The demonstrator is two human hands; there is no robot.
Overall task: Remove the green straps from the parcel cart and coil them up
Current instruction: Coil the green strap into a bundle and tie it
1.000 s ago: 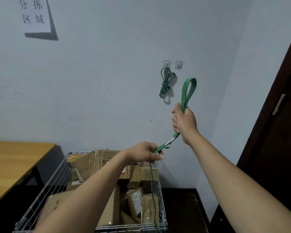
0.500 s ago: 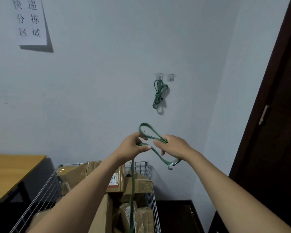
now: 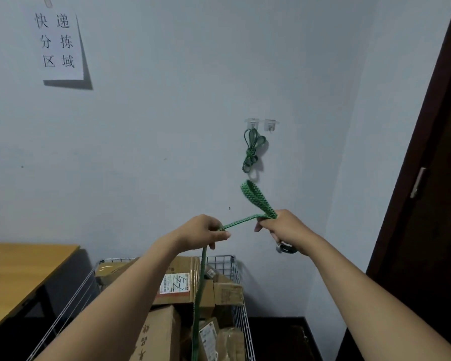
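Note:
I hold one green strap [image 3: 241, 221] in both hands, raised in front of the wall. My right hand [image 3: 281, 228] grips a folded loop of it that sticks up and to the left, and the strap's metal hook [image 3: 284, 248] dangles below that hand. My left hand [image 3: 206, 231] pinches the strap a short span to the left. From there the strap falls straight down into the wire parcel cart [image 3: 237, 267], which is full of cardboard boxes. A second green strap [image 3: 252, 149], coiled and knotted, hangs from a clear wall hook.
A wooden table [image 3: 18, 269] stands at the left beside the cart. A dark door [image 3: 432, 178] with a metal handle fills the right edge. A paper sign [image 3: 57, 43] is taped high on the wall. An empty clear hook [image 3: 270, 124] sits beside the hanging coil.
My hands, close together half a second ago, have drawn apart. The right hand has moved right with the loop, and a taut span of strap now runs between them. The view has tilted slightly.

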